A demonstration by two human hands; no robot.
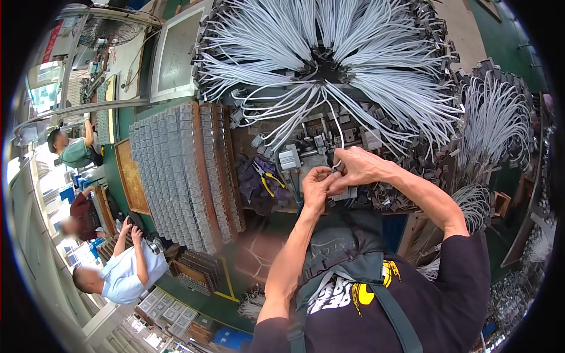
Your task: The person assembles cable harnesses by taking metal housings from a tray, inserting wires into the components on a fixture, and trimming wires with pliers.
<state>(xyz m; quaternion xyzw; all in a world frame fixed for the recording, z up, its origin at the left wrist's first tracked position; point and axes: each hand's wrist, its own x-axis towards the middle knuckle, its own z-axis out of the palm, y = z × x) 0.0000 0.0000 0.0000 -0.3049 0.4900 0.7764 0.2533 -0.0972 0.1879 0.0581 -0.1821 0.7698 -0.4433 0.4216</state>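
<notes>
Centrally, the lower end of a white cable (339, 130) lies in my grip, pinched between the fingertips of my left hand (316, 187) and right hand (360, 167). It looks light, springy and smooth, perhaps slippery, so best held close to its tip. Beyond, similar round cables (400, 56) fan out; left, yellow-handled pliers (264, 175) rest on crumpled purple cloth (249, 187).

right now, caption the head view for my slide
Left hand and right hand meet in front of fanned white cables.
</notes>
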